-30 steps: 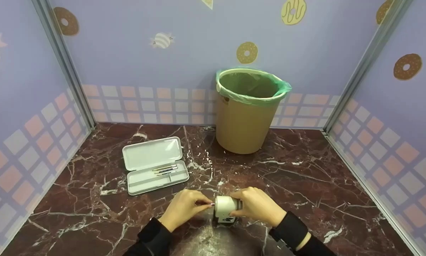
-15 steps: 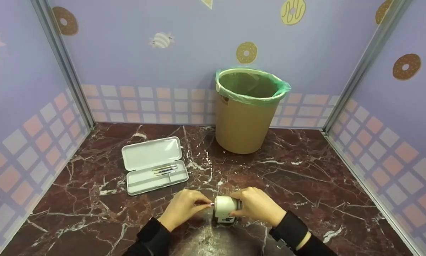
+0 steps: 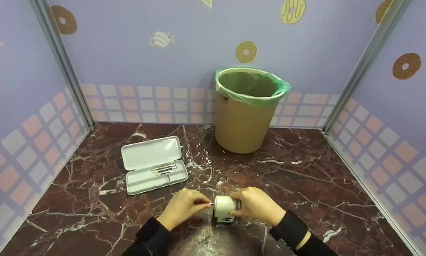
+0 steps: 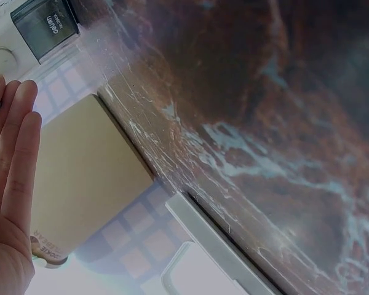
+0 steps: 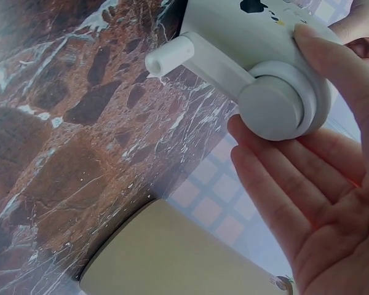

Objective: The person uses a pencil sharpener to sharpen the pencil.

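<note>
Your left hand pinched a slim pencil at the face of the sharpener, whose crank end your right hand gripped. A loose left pinch could have let the pencil twist; a slack right hold, the sharpener slide.

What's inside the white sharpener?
The white sharpener hides its insides. A thin stick pinched by the left hand meets its face; its dark drawer shows no clear contents.

Person's left hand pinches, fingertip contact hard to make out; right hand grips, both forearms angled inward.
</note>
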Available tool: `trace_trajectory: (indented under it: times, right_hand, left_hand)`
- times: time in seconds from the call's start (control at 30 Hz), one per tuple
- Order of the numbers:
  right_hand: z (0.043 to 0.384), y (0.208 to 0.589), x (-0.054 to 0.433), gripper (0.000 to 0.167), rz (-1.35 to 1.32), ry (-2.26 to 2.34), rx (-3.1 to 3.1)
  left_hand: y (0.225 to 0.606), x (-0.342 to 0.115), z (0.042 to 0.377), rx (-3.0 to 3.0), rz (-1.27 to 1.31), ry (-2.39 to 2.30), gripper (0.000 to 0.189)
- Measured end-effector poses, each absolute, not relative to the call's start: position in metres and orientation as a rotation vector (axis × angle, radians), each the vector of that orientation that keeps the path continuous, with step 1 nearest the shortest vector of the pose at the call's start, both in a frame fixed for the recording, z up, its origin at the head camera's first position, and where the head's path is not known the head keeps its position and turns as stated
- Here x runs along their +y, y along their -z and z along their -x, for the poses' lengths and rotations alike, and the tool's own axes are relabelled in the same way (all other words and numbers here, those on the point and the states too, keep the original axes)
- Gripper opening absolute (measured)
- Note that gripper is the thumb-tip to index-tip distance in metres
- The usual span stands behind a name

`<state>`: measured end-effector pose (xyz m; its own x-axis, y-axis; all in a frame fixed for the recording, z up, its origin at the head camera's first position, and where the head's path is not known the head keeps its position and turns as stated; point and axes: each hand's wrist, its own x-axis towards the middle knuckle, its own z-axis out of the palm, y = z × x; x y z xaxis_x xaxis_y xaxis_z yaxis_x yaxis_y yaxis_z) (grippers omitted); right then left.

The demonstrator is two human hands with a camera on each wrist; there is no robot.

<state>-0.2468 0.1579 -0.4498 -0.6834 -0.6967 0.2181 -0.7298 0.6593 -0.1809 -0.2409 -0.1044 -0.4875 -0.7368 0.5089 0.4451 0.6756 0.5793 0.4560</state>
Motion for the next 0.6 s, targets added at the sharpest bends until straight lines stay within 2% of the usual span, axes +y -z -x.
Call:
trace_trajectory:
  times: [0.6]
  right_hand:
    - [0.2475,0.4505,0.1584,0.03,-1.196,-0.389,-2.747]
  left_hand:
    - [0.4871,-0.1056,0.243,-2.576,0.976,0.979,0.007]
